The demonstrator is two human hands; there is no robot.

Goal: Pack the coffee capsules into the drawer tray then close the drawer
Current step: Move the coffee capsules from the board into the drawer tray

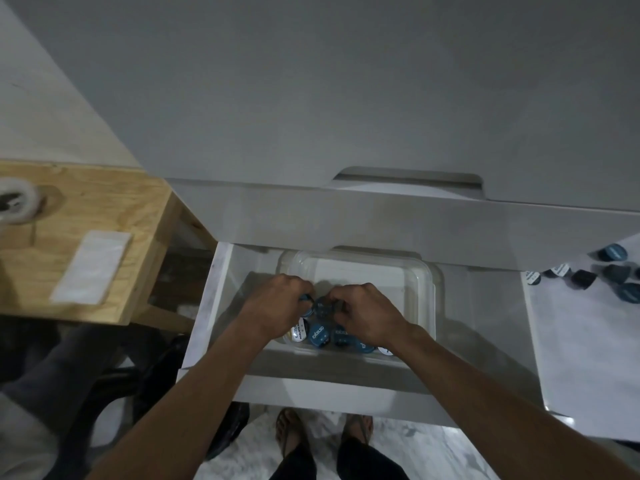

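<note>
Curling fingers (pixel 304 301) pinch capsules (pixel 320 336) inside tray (pixel 424 289).

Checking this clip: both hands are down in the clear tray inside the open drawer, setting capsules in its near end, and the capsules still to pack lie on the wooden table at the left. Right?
Not quite. The head view shows the loose capsules on the white surface at the right; the wooden table holds none. The rest stands: left hand and right hand work in the clear tray inside the open drawer.
</note>
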